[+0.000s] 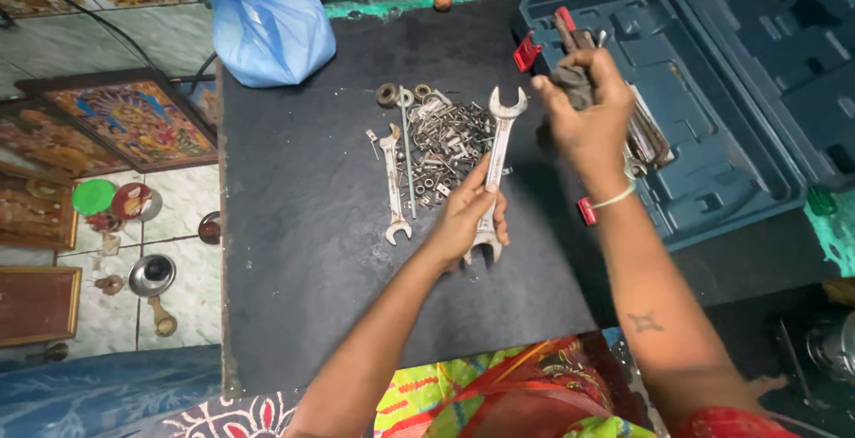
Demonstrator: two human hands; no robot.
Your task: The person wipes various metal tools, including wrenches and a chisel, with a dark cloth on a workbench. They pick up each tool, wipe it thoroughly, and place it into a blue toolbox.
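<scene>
A double-ended open spanner (495, 166) is clamped around its lower shank by the left hand (469, 215), fingers wrapped closed, with one open jaw raised toward the far edge of the dark table (303, 224) and the other showing below the palm. A bundle of dark, worn tools (577, 68) is gripped in the closed fist of the right hand (588, 117), held above the near-left corner of the blue moulded tool case (712, 109) that lies open at the table's right side. A heap of small nuts and bolts (441, 149) is spread near the middle of the table, with a second spanner (393, 184) laid along its left side and a thin rod (407, 149) just beside that. A blue plastic bag (267, 20) is set at the far left corner. Some risk can be judged: the bundle looks loosely gathered, so a piece could slip from the fist and fall onto the case or scatter the heap; the raised spanner could also be knocked against the bundle, since the two are held close together.
</scene>
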